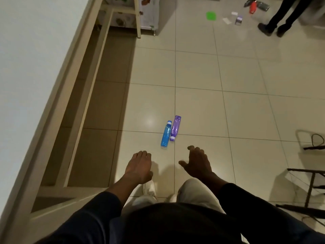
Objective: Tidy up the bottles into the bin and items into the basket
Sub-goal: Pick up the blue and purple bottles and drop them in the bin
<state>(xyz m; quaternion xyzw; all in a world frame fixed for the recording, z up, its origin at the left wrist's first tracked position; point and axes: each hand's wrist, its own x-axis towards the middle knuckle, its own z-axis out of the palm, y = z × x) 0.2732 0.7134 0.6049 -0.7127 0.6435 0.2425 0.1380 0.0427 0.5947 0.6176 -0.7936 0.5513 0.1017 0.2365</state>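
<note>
Two bottles lie side by side on the tiled floor just ahead of me: a blue bottle (166,134) with a white cap and a purple bottle (175,128) touching it on the right. My left hand (139,166) hangs empty below the blue bottle, fingers apart and pointing down. My right hand (197,162) is also empty, fingers spread, a little below and right of the purple bottle. Far off at the top right lie a red bottle (253,7), a green square item (211,15), a small box (238,20) and bits of paper (226,20). No bin or basket shows.
A white table (58,95) with a lower rail runs along the left. A second person's legs (279,16) stand at the top right beside the scattered items. A dark metal frame (311,187) and a cable (317,140) sit at the right edge.
</note>
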